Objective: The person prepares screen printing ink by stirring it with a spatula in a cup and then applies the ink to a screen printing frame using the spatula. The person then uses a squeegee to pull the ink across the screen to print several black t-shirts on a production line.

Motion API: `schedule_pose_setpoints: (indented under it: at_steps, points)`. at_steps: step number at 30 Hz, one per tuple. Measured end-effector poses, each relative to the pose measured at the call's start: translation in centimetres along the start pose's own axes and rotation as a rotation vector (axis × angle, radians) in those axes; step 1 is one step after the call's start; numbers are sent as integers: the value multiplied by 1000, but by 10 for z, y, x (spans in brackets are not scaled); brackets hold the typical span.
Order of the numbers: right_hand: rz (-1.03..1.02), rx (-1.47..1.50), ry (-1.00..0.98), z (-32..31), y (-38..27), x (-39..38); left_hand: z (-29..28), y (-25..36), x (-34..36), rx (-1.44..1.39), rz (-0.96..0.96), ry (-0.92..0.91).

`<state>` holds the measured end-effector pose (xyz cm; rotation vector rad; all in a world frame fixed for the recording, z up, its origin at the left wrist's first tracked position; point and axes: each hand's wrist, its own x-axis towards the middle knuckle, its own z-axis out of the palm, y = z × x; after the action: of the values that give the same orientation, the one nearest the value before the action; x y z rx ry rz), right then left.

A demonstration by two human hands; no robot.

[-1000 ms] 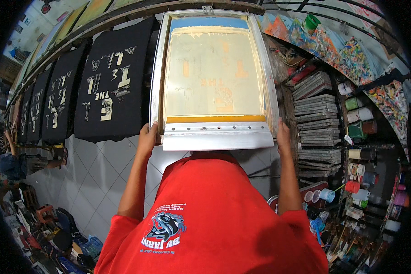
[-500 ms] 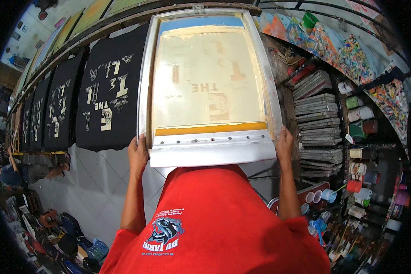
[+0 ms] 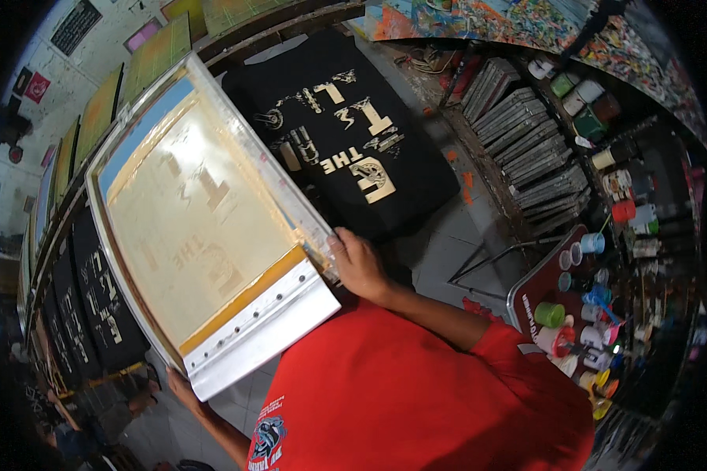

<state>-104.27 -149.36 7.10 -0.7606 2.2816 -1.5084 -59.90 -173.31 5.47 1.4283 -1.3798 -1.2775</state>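
Note:
I hold a screen printing frame (image 3: 169, 216) by its two sides, near its closer end. It is tilted to the left, with a pale cream mesh, a blue strip at the far end and a white metal bar along the near end. My left hand (image 3: 184, 390) grips the lower left corner, its fingers partly hidden under the frame. My right hand (image 3: 359, 263) is closed round the right edge. Just right of the frame lies a black T-shirt (image 3: 416, 169) with a cream print, flat on its board. The frame covers part of the shirts to the left.
More printed black shirts (image 3: 98, 302) lie in a row at the left. Stacked grey slabs (image 3: 518, 141) line the right side. Farther right, a small red table (image 3: 526, 294) holds several cups and tubs of ink. Another person's arm (image 3: 71, 412) shows at the lower left.
The screen frame has moved left and turned, with both hands still on it. A printed black shirt is now uncovered to its right.

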Motion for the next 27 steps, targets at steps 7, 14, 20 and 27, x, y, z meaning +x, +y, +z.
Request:
schedule_pose_setpoints:
  at_steps: [7,14,20,27]
  points:
    - [-33,7,136,123,-18,-47,-77,-18,55,-3,17,-1]
    - [39,45,130,162,-30,-64,-113,-36,112,71,68,-68]
    - [27,-1,203,164,-33,-60,-104,-54,149,42,85,-105]
    - [96,-65,204,162,-30,-59,-89,-36,158,179,89,-193]
